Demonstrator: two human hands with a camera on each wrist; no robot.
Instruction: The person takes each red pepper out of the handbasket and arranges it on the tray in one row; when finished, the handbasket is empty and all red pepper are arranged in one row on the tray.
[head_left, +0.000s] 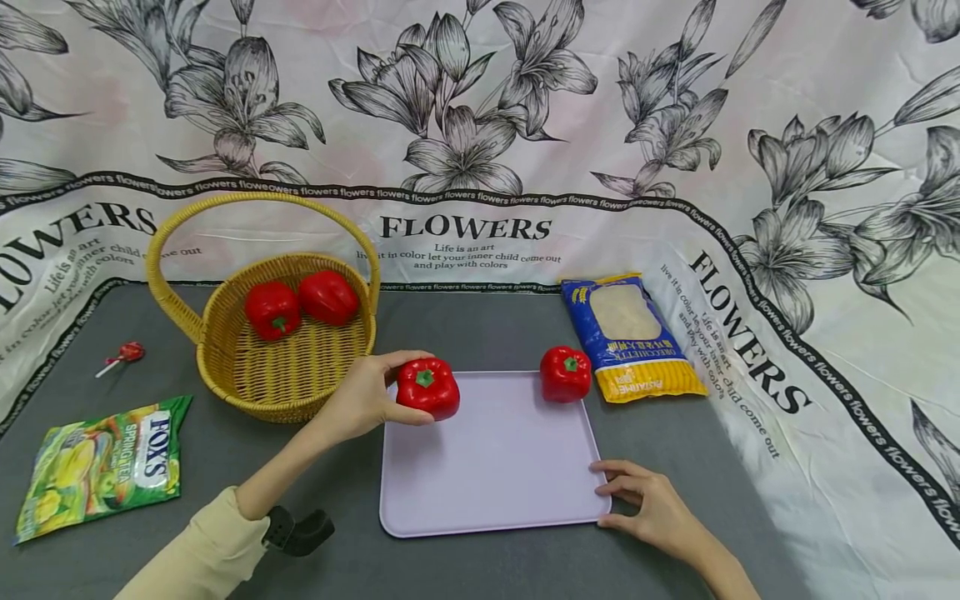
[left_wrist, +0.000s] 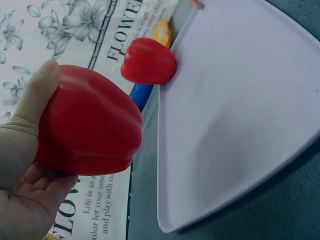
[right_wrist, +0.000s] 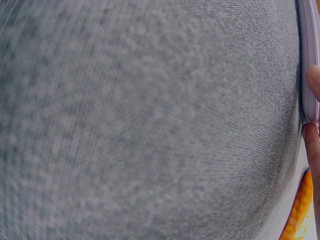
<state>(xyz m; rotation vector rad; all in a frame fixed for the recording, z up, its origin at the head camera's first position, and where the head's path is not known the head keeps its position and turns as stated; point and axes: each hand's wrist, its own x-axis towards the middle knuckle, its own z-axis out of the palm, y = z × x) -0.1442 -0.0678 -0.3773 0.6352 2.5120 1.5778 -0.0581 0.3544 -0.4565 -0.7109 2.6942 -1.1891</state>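
Observation:
My left hand (head_left: 363, 398) holds a red bell pepper (head_left: 437, 397) between thumb and fingers, above the upper left corner of a pale purple tray (head_left: 495, 475). In the left wrist view this pepper (left_wrist: 92, 125) hangs apart from the tray, with the thumb along one side and fingers beneath. Another red bell pepper (head_left: 562, 377) rests at the tray's upper right corner. My right hand (head_left: 651, 507) grips the tray's right rim near the lower corner, its fingers bent. Two more red peppers (head_left: 273, 310) lie in a yellow wicker basket (head_left: 219, 371).
The basket's tall handle (head_left: 167, 225) arches up behind the left hand. A blue and yellow pasta bag (head_left: 630, 333) lies right of the tray. On the far left are a lollipop (head_left: 131, 352) and a green candy bag (head_left: 108, 467). A flowered cloth (head_left: 465, 242) borders the grey table.

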